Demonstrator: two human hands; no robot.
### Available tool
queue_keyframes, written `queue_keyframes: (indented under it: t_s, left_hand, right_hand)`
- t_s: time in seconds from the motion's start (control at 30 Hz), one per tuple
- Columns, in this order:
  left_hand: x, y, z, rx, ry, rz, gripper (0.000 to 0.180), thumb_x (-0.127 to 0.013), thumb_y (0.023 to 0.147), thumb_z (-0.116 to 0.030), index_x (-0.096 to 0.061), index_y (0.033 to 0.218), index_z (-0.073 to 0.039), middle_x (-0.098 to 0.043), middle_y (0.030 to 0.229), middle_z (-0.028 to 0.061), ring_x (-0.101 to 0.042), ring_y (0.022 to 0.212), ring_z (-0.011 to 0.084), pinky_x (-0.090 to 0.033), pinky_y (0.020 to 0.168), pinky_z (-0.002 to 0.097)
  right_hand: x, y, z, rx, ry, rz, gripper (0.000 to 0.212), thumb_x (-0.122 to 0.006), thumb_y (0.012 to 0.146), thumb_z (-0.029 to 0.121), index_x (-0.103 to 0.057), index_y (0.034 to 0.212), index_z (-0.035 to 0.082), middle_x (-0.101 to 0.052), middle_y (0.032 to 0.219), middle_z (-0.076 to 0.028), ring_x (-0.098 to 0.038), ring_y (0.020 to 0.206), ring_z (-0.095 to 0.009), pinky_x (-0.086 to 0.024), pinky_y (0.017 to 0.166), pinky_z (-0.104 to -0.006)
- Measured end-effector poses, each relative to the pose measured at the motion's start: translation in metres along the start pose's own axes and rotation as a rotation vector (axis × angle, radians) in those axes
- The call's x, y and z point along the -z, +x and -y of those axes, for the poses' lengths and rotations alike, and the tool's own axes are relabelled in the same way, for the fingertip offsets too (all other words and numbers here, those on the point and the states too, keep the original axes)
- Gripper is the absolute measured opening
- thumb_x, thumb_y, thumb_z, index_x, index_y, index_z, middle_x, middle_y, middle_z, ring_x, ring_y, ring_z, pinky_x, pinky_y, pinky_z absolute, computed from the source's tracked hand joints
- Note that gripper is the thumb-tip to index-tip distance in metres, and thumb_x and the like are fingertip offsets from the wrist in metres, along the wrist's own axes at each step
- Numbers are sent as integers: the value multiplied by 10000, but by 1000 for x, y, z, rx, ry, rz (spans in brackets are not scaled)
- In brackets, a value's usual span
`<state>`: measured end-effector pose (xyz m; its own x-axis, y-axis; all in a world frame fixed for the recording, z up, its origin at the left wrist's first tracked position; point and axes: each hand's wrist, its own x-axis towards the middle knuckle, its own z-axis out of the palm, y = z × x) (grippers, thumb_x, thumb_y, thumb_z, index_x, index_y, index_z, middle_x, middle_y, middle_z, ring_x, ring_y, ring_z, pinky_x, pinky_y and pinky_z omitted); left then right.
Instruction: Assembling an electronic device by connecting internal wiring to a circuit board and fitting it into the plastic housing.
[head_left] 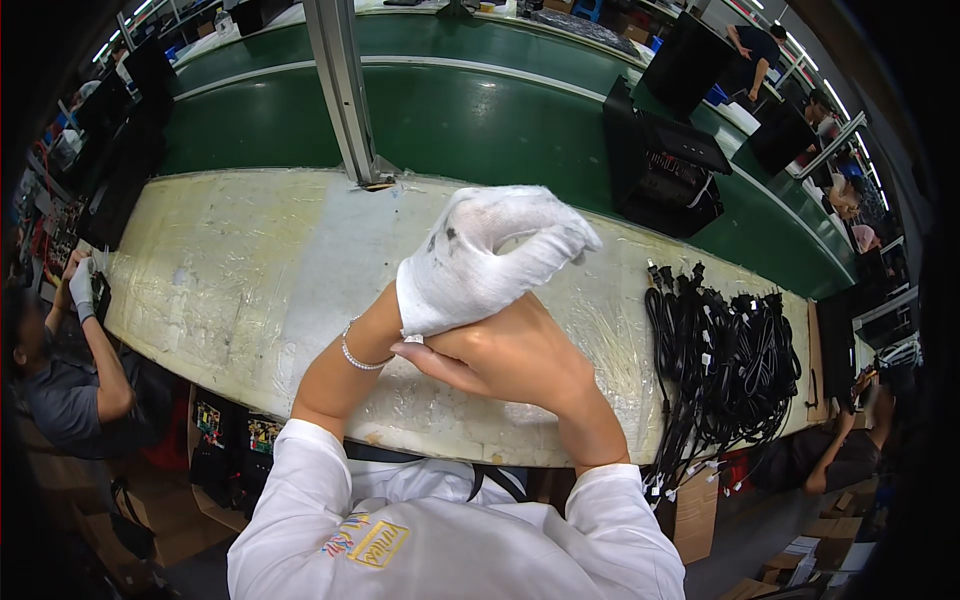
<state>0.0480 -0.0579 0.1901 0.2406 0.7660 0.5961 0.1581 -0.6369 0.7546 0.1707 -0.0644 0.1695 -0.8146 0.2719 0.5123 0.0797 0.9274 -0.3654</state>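
Green surface, post beyond white glove; cables rightward.

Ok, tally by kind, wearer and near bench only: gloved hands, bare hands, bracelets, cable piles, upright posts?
Gloved left hand: 1
Bare right hand: 1
Bracelet: 1
Black cable pile: 1, too tangled to count cables
Metal post: 1
Total: 5

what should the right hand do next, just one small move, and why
Perhaps the right hand should gently tug the white glove toward the bracelet: the right thumb lies at the glove's cuff, which stops short of the bracelet, leaving skin bare between.
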Motion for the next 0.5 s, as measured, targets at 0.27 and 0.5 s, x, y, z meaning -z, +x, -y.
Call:
queue_keyframes:
  t_s: [0.27, 0.5]
  left_hand:
    - [-4, 3, 4, 68, -207, 65, 560, -439, 1011, -476, -654, 1144, 23, -682, 913, 146, -654, 820, 206, -528, 773, 324]
    - [-9, 11, 4, 276, -583, -21, 1155, -64, 800, -877, -549, 1281, 55, -663, 893, 184, -616, 784, 238, -488, 804, 348]
  right_hand:
    - [-2, 2, 1, 23, -24, -9, 314, -713, 852, 283, -674, 631, 63, -632, 617, -83, -617, 579, -277, -488, 578, -388]
    - [0, -1, 1, 17, -56, -44, 367, -742, 827, 237, -585, 541, 70, -584, 534, -68, -566, 458, -251, -439, 456, -357]
